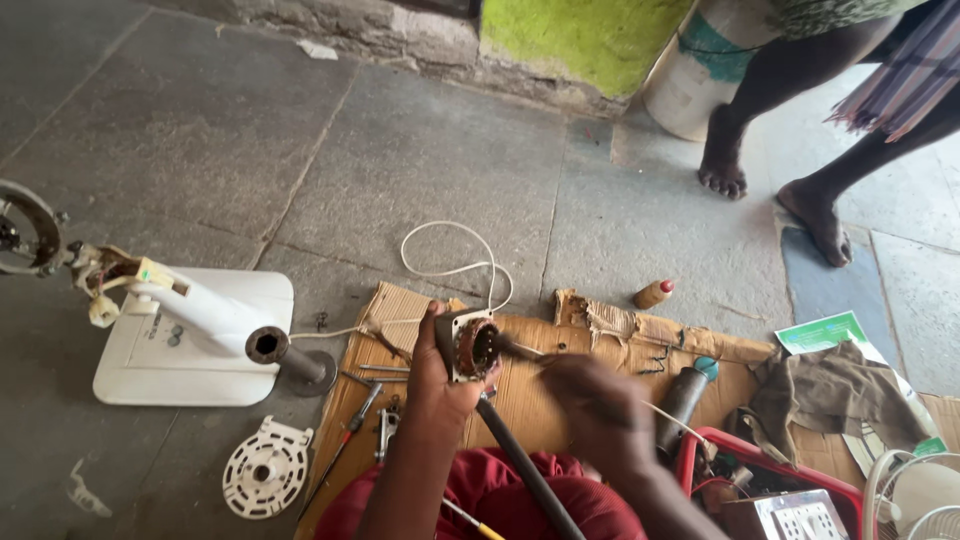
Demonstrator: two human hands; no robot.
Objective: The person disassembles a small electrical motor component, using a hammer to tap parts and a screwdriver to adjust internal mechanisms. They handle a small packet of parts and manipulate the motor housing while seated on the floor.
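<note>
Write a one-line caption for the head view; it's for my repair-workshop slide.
Left hand holds a small motor above cardboard while the blurred right hand works beside it, with a white fan base nearby.

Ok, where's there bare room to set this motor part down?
Free: the stone floor beyond the white cord, and the cardboard strip between the small bottle and right hand. Crowded: the tools beside the left hand holding the motor part, and the red basket at right.
</note>
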